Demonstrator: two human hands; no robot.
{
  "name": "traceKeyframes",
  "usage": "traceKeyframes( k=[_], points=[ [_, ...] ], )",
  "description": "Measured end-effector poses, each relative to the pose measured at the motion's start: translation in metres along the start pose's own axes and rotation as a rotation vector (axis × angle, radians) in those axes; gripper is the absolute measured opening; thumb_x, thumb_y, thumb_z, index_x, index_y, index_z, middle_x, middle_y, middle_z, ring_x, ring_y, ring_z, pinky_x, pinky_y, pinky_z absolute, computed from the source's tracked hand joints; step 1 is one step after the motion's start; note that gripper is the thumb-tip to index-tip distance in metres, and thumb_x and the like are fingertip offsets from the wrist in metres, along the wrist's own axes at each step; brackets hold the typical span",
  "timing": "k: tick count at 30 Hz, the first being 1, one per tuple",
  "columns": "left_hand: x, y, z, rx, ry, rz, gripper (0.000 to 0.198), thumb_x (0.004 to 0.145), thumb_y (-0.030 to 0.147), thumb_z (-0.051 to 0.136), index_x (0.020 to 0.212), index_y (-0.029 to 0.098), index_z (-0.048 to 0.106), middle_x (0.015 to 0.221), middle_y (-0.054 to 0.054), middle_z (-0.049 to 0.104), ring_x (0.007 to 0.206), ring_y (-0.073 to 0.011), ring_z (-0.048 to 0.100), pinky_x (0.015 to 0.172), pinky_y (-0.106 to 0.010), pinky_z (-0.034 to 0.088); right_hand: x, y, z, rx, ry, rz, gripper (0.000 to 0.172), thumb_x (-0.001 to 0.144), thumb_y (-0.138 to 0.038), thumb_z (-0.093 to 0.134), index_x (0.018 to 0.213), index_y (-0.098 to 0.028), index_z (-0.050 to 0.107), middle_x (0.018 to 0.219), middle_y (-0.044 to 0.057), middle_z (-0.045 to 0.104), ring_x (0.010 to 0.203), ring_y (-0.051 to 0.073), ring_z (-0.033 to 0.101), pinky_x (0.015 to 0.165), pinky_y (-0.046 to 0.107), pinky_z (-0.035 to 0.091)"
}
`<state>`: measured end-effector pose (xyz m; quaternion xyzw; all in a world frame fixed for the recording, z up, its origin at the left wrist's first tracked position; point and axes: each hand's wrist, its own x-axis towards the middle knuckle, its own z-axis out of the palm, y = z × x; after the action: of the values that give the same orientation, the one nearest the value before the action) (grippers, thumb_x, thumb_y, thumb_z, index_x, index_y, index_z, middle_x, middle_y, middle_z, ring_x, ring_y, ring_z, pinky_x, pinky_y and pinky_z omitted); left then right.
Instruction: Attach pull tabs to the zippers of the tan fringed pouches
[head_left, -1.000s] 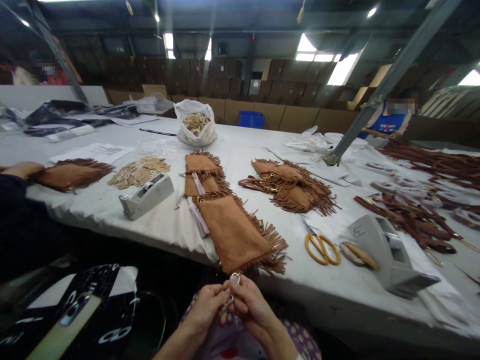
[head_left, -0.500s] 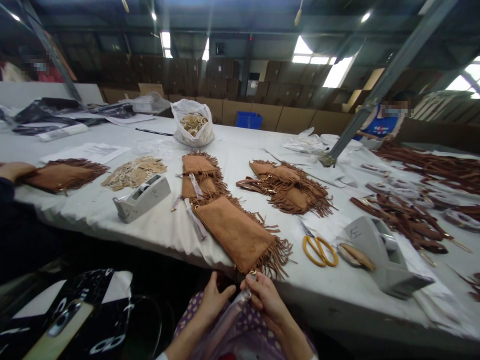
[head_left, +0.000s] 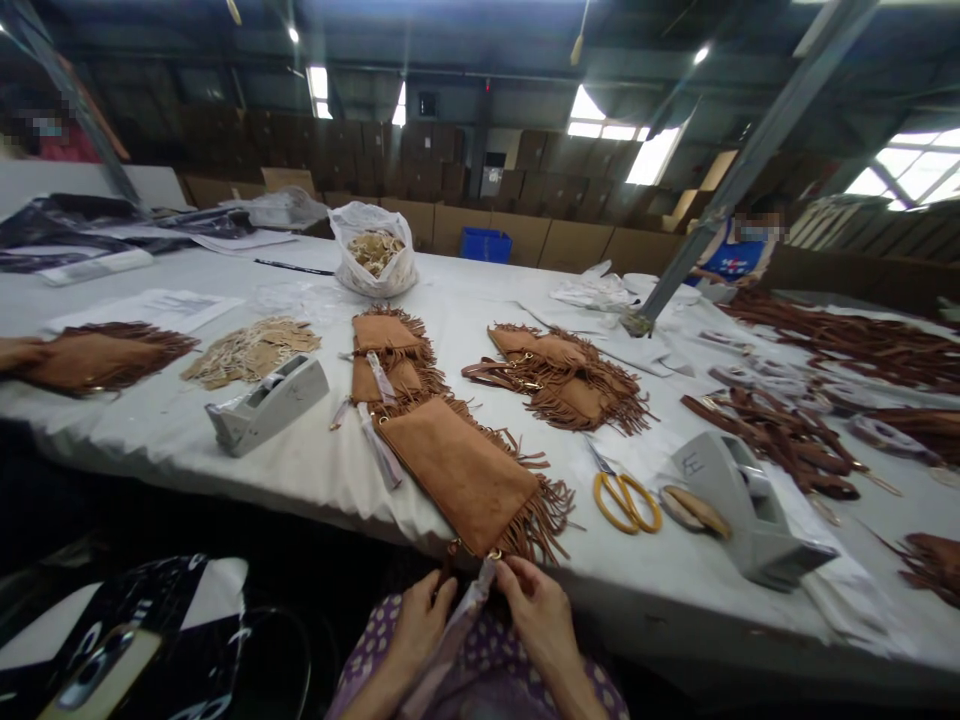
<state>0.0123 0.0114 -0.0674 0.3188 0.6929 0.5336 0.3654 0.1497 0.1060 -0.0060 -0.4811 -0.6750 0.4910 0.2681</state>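
A tan suede bag (head_left: pixel 461 475) with long fringe lies at the table's front edge, its lower corner towards me. From a gold ring at that corner hangs a strap (head_left: pixel 466 612) wrapped in thin, pale film, running down over my lap. My right hand (head_left: pixel 538 610) pinches the strap's top end just below the ring. To its left, my left hand (head_left: pixel 421 618) is closed at the fingertips around a small brown leather tab (head_left: pixel 448 562) at the bag's corner. What lies deeper in the left fingers is hidden.
Yellow-handled scissors (head_left: pixel 626 500) and a grey tape dispenser (head_left: pixel 750 510) lie to the right; another tape dispenser (head_left: pixel 270 403) stands left. More fringed bags (head_left: pixel 577 375), brown straps (head_left: pixel 780 440) and a white sack (head_left: pixel 373 250) are farther back. A co-worker's hand (head_left: pixel 19 353) touches a bag at far left.
My left hand has moved from beside the strap to the brown tab at the bag's corner. The right hand stays at the strap's top. The view has shifted slightly right.
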Motion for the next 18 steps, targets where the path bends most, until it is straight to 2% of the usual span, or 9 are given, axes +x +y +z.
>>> traceKeyframes(
  k=[2,3,6,8,10,13,16,18],
  points=[
    [-0.012,0.009,-0.016,0.190,-0.036,0.026,0.033,0.088,0.040,0.042,0.069,0.018,0.058,0.064,-0.001,0.062,0.063,-0.0169,0.056,0.062,-0.026,0.037,-0.007,0.000,-0.002,-0.128,0.103,-0.196,0.030,0.081,-0.043,0.060,0.095,-0.019,0.070,0.082,0.009,0.070,0.074,0.024,0.065,0.071,0.033,0.050],
    [-0.017,0.016,-0.022,0.252,-0.054,0.037,0.034,0.089,0.039,0.041,0.067,0.019,0.056,0.061,0.000,0.059,0.059,-0.0156,0.054,0.060,-0.025,0.035,-0.009,0.000,-0.001,-0.165,0.097,-0.311,0.027,0.083,-0.037,0.058,0.101,-0.020,0.069,0.087,0.010,0.070,0.079,0.024,0.065,0.075,0.034,0.050],
    [-0.029,0.045,-0.032,0.321,-0.112,0.093,0.034,0.091,0.038,0.038,0.067,0.019,0.053,0.059,0.001,0.054,0.056,-0.0139,0.050,0.057,-0.024,0.031,-0.011,-0.006,0.008,-0.225,-0.049,-0.616,0.032,0.087,-0.024,0.051,0.115,-0.022,0.064,0.103,0.012,0.066,0.093,0.024,0.063,0.083,0.034,0.050],
    [-0.032,0.065,-0.031,0.307,-0.143,0.133,0.034,0.092,0.038,0.038,0.068,0.019,0.053,0.061,0.001,0.055,0.056,-0.0136,0.049,0.055,-0.024,0.030,-0.009,-0.014,0.017,-0.218,-0.120,-0.725,0.034,0.087,-0.020,0.047,0.117,-0.023,0.064,0.110,0.012,0.063,0.099,0.023,0.061,0.084,0.034,0.050],
    [-0.031,0.082,-0.030,0.281,-0.179,0.184,0.035,0.092,0.040,0.038,0.070,0.019,0.055,0.062,0.000,0.056,0.057,-0.0138,0.050,0.054,-0.023,0.031,-0.005,-0.023,0.023,-0.147,-0.157,-0.736,0.030,0.088,-0.021,0.046,0.111,-0.023,0.066,0.107,0.011,0.064,0.098,0.021,0.061,0.083,0.032,0.051],
    [-0.022,0.094,-0.031,0.281,-0.139,0.300,0.034,0.088,0.047,0.047,0.076,0.018,0.060,0.069,-0.002,0.061,0.063,-0.0169,0.054,0.058,-0.024,0.039,0.002,-0.035,0.023,-0.002,-0.159,-0.589,0.023,0.089,-0.026,0.048,0.096,-0.021,0.069,0.095,0.008,0.067,0.089,0.020,0.062,0.080,0.029,0.050],
    [-0.003,0.095,-0.035,0.301,-0.022,0.456,0.036,0.084,0.047,0.055,0.103,0.018,0.064,0.100,-0.011,0.065,0.093,-0.0258,0.059,0.082,-0.035,0.047,0.007,-0.041,0.017,0.082,-0.183,-0.400,0.023,0.088,-0.033,0.051,0.085,-0.019,0.070,0.084,0.006,0.068,0.080,0.020,0.062,0.073,0.027,0.048],
    [0.010,0.094,-0.033,0.320,-0.069,0.555,0.038,0.086,0.043,0.053,0.116,0.020,0.061,0.116,-0.012,0.062,0.110,-0.0277,0.053,0.096,-0.041,0.042,0.011,-0.041,0.011,0.114,-0.201,-0.334,0.026,0.088,-0.036,0.051,0.084,-0.018,0.070,0.080,0.005,0.067,0.077,0.020,0.061,0.071,0.027,0.047]
  ],
)
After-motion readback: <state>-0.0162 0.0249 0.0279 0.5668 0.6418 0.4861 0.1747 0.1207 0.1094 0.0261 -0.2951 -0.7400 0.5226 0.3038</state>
